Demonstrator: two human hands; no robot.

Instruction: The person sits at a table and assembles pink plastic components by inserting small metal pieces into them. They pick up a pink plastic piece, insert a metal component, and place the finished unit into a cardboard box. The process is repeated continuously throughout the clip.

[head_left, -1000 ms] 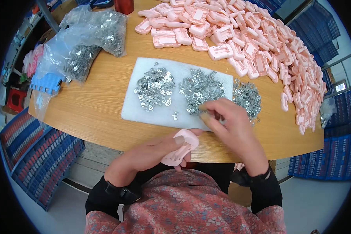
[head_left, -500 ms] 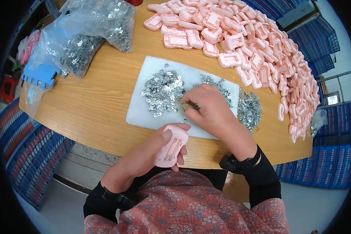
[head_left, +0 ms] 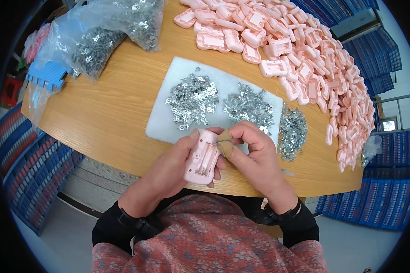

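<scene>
At the far left of the frame, from where I stand, a red plastic stool (head_left: 10,92) shows beyond the table's edge, with a blue rack (head_left: 38,173) of slotted panels below it. In the upper left, clear plastic bags (head_left: 141,28) full of small metal pieces slump on the wooden table (head_left: 107,113), and a blue foam piece (head_left: 45,76) with a notched edge lies against them.

Left of centre, the left hand (head_left: 171,164) is wrapped around a pink plastic shell (head_left: 197,160), its thumb along the shell's upper left side and fingertips showing past the right edge. The shell sits in the lower middle of the frame, its long recess facing up, just in front of a white foam pad (head_left: 160,122). On that pad rest a left heap of metal clips (head_left: 193,100) and, beside it, a second heap (head_left: 251,105).

The right hand (head_left: 256,159) comes in from the right, thumb and forefinger in tan fingertip covers (head_left: 225,148), pinched together at the shell's right edge; I can't tell whether a clip is between them. Right of the pad lies a third heap (head_left: 292,134). A big pile of pink shells (head_left: 312,86) sweeps across the upper right, with blue racks (head_left: 373,182) behind.
</scene>
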